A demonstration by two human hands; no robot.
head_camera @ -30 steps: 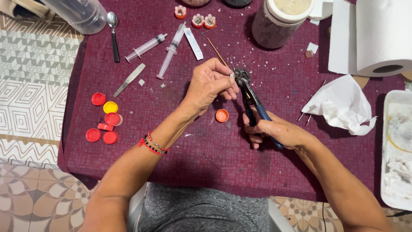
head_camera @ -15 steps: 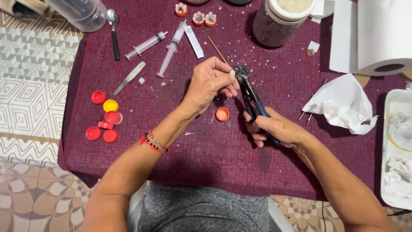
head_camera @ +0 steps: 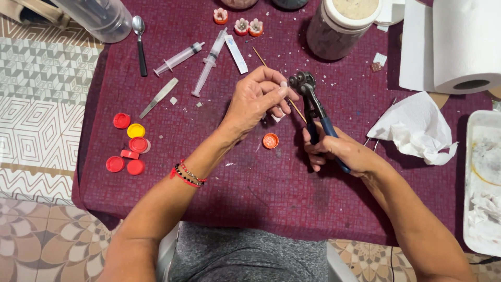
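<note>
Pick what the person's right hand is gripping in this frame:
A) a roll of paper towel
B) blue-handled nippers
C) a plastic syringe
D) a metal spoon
B: the right hand is closed around the blue handles of the nippers, whose wheeled head meets a small pale piece pinched by the left hand; the syringes, spoon and paper towel roll lie untouched.

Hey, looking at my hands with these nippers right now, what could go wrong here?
The left hand holds a tiny pale piece right at the nippers' head, so fingertips could get pinched. A snapped chip might fly off, as white fragments already dot the cloth. The right hand grips low, so the nippers may twist.
</note>
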